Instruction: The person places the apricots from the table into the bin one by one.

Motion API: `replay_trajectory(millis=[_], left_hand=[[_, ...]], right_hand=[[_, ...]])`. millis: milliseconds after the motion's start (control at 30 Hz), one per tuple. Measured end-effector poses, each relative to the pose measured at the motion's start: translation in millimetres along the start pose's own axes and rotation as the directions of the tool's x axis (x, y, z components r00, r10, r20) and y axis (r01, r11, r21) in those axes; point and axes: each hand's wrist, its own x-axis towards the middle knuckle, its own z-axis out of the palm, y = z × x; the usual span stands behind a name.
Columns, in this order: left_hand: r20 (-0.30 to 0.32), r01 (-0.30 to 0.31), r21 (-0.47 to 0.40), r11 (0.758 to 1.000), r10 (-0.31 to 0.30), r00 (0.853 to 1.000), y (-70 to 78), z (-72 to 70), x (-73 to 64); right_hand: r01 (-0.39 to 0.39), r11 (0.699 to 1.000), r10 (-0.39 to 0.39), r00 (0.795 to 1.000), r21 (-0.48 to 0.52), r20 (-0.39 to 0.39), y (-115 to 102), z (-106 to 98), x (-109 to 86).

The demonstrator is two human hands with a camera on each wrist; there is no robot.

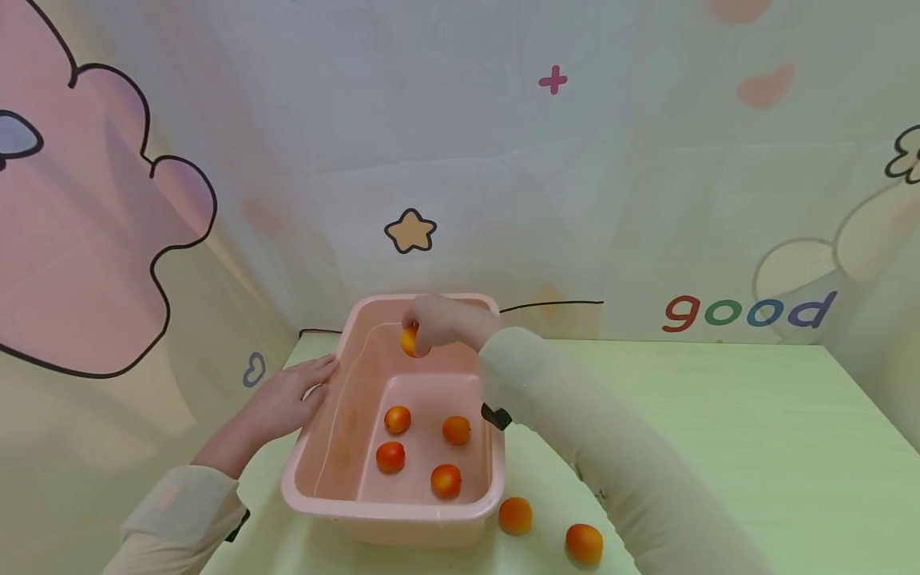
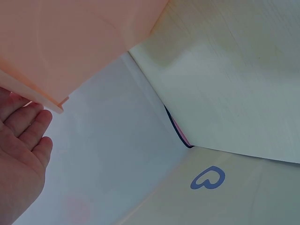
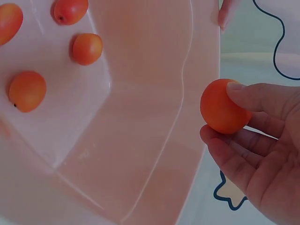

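My right hand [image 1: 436,323] holds a round orange fruit [image 3: 224,107] between thumb and fingers, above the far end of a pink plastic basin [image 1: 391,511]. Inside the basin, several orange-red fruits lie apart on its floor, among them one near the front [image 1: 446,481] and one at the left [image 1: 390,457]. At the basin's left rim is my left hand [image 1: 291,399], its fingers touching the rim from outside. From below, the left wrist view shows those fingers [image 2: 35,124] loosely bent against the rim's underside.
Two more orange fruits lie on the pale green table [image 1: 719,431] by the basin's front right corner: one close to it [image 1: 515,516], the other farther right [image 1: 584,545]. A printed cloth [image 1: 474,200] hangs behind the table. My right forearm reaches across the basin's right rim.
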Motion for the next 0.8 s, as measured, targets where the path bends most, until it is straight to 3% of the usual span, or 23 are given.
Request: replay_trajectory(millis=[167,367,500,633,800], left_hand=[[0.001,0.004,-0.006,1.0,-0.004,1.0,0.5,-0.3,-0.2],[0.001,0.006,-0.011,1.0,-0.006,1.0,1.1,-0.5,-0.4],[0.002,0.006,-0.012,1.0,-0.006,1.0,1.2,-0.9,-0.3],[-0.004,-0.001,-0.013,1.0,0.001,1.0,1.5,-1.4,-0.4],[-0.007,-0.002,-0.019,1.0,0.002,1.0,1.6,-1.5,-1.0]], right_hand=[[-0.017,0.999,0.017,1.0,0.041,-0.009,-3,9,5.7],[0.017,1.0,-0.017,1.0,0.0,-0.012,-3,22,14.4],[-0.041,0.998,0.04,0.999,0.051,0.016,-3,32,18.5],[-0.09,0.996,0.09,0.996,0.017,0.022,-2,41,21.5],[-0.086,0.996,0.088,0.995,-0.03,0.051,-1,52,21.2]])
